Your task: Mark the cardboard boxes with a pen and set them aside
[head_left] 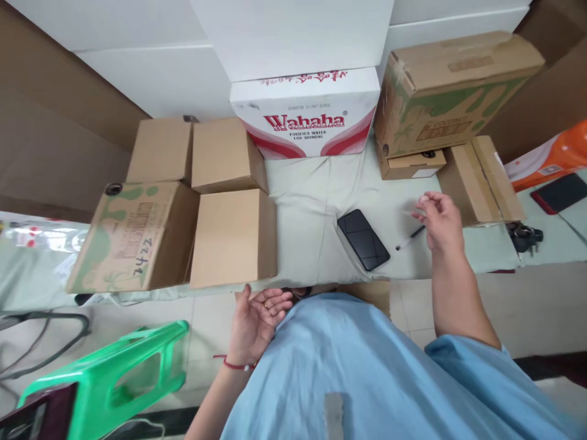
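My left hand [257, 324] is palm up at the table's front edge, fingers stretched out and nothing on the palm. Just above it stands a plain brown cardboard box [227, 241]. Over the right part of the table my right hand [440, 223] is raised with thumb and fingertips drawn together in a pinch. Something pale shows at those fingertips, too small to make out. Beneath this hand lies a thin black pen [410, 237], partly hidden by it. To the left of the pen a black smartphone [364, 239] rests flat, screen up.
More boxes stand left, among them a green-printed carton [126, 238]. A white Wahaha carton [307, 116] is at the back. Right are a coconut carton [454, 98] on a flat box [410, 165], another box [486, 183] and keys [525, 236]. A green stool [114, 373] stands below left.
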{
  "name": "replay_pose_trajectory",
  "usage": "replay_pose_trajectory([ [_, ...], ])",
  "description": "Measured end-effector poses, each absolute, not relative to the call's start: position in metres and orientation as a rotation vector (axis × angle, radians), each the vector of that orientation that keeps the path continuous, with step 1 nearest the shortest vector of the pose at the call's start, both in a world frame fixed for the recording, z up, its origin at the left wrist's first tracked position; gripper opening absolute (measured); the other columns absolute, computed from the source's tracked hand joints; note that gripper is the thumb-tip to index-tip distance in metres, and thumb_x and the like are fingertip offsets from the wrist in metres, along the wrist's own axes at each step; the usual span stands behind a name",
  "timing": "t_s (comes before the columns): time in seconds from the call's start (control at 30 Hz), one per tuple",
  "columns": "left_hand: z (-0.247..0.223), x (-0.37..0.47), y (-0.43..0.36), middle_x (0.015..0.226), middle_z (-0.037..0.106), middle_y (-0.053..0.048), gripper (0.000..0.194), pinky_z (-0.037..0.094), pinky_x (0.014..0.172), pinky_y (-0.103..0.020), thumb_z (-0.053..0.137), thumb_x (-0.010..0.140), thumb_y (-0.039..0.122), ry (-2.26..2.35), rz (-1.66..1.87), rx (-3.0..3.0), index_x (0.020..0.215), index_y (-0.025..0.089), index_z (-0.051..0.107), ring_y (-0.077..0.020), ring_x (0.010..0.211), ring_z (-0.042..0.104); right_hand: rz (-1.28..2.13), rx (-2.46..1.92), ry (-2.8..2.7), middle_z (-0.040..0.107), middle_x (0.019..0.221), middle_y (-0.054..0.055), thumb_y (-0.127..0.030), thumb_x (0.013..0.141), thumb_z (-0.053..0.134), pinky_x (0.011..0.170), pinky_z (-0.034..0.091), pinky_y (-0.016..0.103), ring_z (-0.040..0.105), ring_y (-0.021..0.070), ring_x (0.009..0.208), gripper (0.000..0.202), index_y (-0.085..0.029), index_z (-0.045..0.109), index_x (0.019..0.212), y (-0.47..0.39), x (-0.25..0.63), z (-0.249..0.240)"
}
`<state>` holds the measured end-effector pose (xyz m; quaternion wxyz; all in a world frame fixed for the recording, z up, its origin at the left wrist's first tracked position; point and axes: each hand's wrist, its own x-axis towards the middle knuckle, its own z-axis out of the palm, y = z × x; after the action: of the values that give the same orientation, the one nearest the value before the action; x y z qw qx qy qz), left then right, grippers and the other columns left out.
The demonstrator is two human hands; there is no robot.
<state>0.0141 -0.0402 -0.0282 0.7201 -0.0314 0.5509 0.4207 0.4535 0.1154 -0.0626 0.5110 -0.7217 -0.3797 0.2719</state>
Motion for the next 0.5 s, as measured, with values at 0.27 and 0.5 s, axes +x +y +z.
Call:
replay_pose_trajectory([
  [0.27,-0.036,0.025,-0.030,0.174,0.050,-0.003,0.045,0.067,0.098,-0.041,0.075,0.097,0.057,1.205,1.213,0.355,0.136,0.035,0.076,-0.0313,0.135,0.071,-0.183,-2.415,-1.049,0.043,0.161,0.034,-0.038,0.068,0.094,0.124,0.028,0.069,0.036,0.0478,0.151,0.112,-0.012,0.037,0.160,0.112,0.541,-0.030],
  [0.5,-0.037,0.034,-0.024,0.126,0.079,-0.014,0.054,0.064,0.093,-0.040,0.089,0.085,0.054,1.215,1.105,0.464,0.127,0.022,0.075,-0.0285,0.111,0.078,0.254,-2.821,-1.055,0.036,0.156,0.049,-0.075,0.055,0.098,0.103,0.038,0.066,0.039,0.0557,0.149,0.146,-0.010,0.032,0.168,0.100,0.606,-0.030],
])
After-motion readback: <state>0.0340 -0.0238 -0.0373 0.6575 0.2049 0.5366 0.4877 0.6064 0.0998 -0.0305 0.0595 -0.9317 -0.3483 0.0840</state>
